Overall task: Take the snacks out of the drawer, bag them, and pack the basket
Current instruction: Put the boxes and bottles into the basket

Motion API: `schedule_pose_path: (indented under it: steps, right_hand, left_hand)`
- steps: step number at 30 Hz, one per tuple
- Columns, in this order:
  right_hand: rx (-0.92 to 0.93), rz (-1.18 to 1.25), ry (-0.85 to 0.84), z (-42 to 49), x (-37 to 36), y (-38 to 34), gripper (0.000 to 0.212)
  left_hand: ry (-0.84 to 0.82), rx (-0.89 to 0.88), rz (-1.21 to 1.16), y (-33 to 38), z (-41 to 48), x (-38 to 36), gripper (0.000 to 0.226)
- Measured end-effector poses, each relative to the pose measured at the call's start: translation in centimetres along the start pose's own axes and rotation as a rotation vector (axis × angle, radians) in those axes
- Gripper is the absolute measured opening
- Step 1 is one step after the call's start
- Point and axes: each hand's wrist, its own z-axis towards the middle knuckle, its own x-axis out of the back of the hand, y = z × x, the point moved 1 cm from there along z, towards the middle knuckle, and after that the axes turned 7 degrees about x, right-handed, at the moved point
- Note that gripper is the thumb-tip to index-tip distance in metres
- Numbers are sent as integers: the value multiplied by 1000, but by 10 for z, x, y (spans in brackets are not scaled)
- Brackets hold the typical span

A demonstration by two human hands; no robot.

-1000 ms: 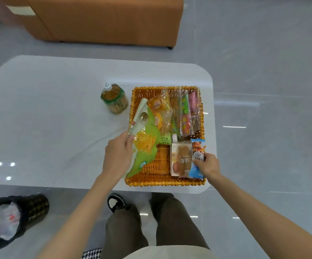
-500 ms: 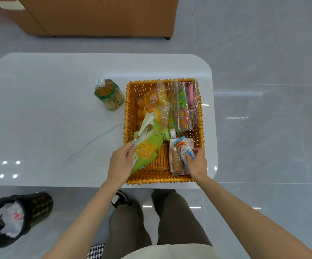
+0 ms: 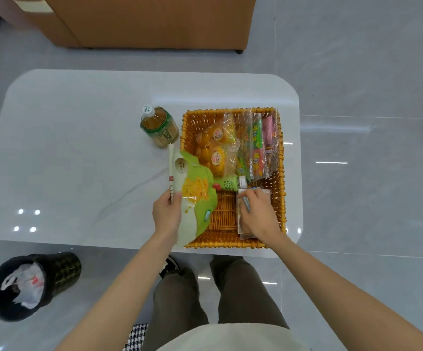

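Note:
An orange wicker basket (image 3: pixel 233 244) stands at the table's near right corner. My left hand (image 3: pixel 166 214) pinches the left edge of a green and white chip bag (image 3: pixel 197 188), which leans over the basket's left rim. Inside the basket, my right hand (image 3: pixel 258 216) grips a clear biscuit packet (image 3: pixel 243 225) and a small blue packet at the near right. Bagged yellow cakes (image 3: pixel 216 148) and bagged colourful snack bars (image 3: pixel 257 145) fill the far half. A small green bottle (image 3: pixel 228 184) lies across the middle.
A tea bottle (image 3: pixel 160 126) stands on the white table (image 3: pixel 78 158) just left of the basket. A black bin (image 3: pixel 33 283) with a plastic liner sits on the floor at the left. An orange sofa (image 3: pixel 149 19) lies beyond the table.
My right hand has pushed the biscuit and blue packets from the basket's near right rim down inside. My left hand has drawn the chip bag leftward over the rim.

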Motion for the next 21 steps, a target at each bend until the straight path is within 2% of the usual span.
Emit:
schedule_pose_path:
  steps: [3,5,8,10,12,17,21]
  right_hand:
    - [28,268,-110,10,2,-21,26]
    - [26,404,-182,12,4,-33,35]
    - [74,340,-404,8,1,-37,54]
    - [41,327,-544,2,-5,-36,63]
    - [-15,345,-621,-2,-14,-33,66]
    - [-212,452,-672,2,-31,-24,55]
    - [-221,455,-664,10,-30,-17,51]
  left_hand:
    - [35,262,-300,4,3,-10,21]
    - [19,299,-332,6,3,-20,19]
    - [-75,218,-164,1,-1,-30,32]
    - [-137,144,34,-10,-1,-35,47]
    - [-193,147,68,-20,-1,-41,61]
    - [-292,348,-26,-22,9,-57,79]
    - [-341,475,-88,-19,17,-67,85]
